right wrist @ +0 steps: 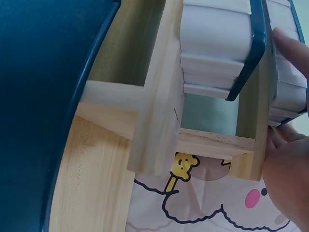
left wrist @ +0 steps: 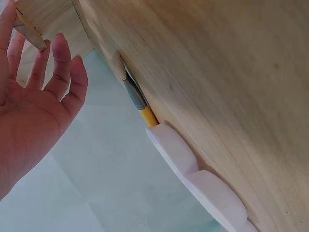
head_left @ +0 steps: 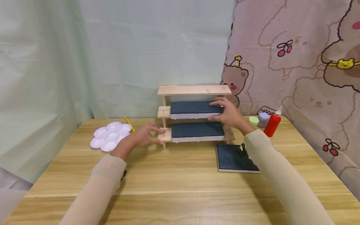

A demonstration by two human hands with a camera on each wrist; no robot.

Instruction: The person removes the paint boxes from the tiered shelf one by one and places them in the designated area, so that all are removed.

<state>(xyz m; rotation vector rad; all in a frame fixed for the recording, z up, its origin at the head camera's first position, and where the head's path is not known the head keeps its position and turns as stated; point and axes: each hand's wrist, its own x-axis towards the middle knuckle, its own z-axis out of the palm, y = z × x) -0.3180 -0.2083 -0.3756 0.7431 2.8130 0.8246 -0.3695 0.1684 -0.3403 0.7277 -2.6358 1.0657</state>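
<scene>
A three-step wooden shelf [head_left: 194, 90] stands at the back of the table. On its middle step lies a white box with a dark blue lid [head_left: 195, 107]; my right hand [head_left: 227, 112] grips its right end, thumb low and fingers on the lid. The right wrist view shows that box [right wrist: 286, 58] edge-on. A second blue-lidded box [head_left: 197, 129] lies on the lowest step. My left hand [head_left: 146, 135] pinches the left end of the lowest step, seen as a board end [left wrist: 31, 35] between thumb and fingers in the left wrist view.
A third blue-lidded box [head_left: 231, 159] lies flat on the table, front right of the shelf. Left stands a white flower-shaped palette [head_left: 111, 135] beside a yellow-handled paintbrush [left wrist: 135, 94]. Right are a red squeeze bottle [head_left: 272, 126], a green jar [head_left: 254, 121] and a lilac jar [head_left: 263, 119].
</scene>
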